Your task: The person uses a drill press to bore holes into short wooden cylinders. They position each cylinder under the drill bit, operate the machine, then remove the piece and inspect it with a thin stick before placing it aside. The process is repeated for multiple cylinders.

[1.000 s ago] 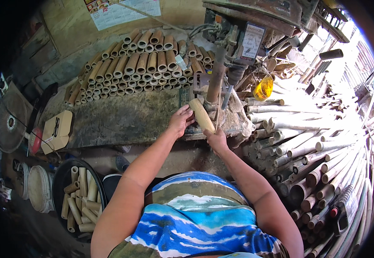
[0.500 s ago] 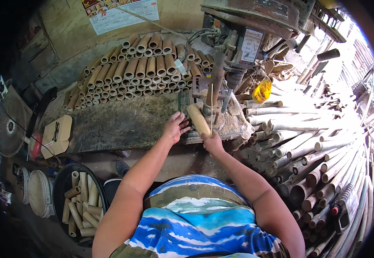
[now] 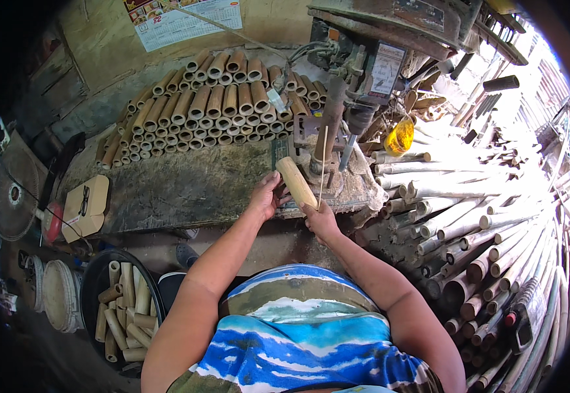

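Holding the pale cylindrical bamboo tube (image 3: 297,182) by its near end: right hand (image 3: 323,223), with a thin pale stick (image 3: 325,157) rising from the same grip. Left hand (image 3: 268,196) sits at the tube's left side, fingers loosely curled (can't tell if they grip). Tube slants, far end leftward, over the front edge of the worn dark wooden workbench (image 3: 180,187), left of the brownish metal drill-press column (image 3: 333,118).

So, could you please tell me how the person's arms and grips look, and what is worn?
The left arm and right arm have bare forearms. The left grip and right grip are ungloved, and I see nothing on the wrists. The shirt has wavy blue, turquoise, white and brown bands.
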A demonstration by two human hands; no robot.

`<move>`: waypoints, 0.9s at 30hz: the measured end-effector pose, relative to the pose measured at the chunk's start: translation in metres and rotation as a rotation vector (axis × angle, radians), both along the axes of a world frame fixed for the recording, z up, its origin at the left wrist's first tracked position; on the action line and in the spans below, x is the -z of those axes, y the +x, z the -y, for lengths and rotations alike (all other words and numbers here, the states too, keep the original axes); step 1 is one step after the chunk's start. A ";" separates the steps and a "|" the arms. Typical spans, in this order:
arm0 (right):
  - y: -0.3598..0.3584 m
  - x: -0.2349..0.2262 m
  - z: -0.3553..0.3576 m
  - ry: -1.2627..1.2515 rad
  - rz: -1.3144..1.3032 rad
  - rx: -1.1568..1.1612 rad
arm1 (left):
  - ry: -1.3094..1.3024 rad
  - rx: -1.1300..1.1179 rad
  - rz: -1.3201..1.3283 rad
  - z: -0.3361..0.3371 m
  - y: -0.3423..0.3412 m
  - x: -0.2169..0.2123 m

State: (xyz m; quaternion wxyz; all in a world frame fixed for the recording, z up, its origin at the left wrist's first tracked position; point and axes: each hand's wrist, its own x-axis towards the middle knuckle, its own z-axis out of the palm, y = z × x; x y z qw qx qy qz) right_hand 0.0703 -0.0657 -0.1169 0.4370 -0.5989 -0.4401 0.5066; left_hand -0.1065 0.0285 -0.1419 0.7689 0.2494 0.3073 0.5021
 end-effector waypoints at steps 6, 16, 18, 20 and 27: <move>-0.001 0.002 0.008 0.403 0.555 -0.009 | -0.007 -0.081 -0.018 0.005 0.003 -0.011; 0.021 -0.019 0.030 0.661 0.788 -0.152 | 0.119 0.139 -0.346 0.018 -0.043 -0.043; 0.025 -0.023 0.032 0.708 0.827 -0.201 | 0.059 0.340 -0.328 0.020 -0.058 -0.051; 0.031 -0.027 0.033 0.762 0.863 -0.247 | 0.008 0.429 -0.412 0.022 -0.067 -0.056; 0.040 -0.034 0.039 0.823 0.896 -0.315 | -0.031 0.563 -0.333 0.034 -0.080 -0.056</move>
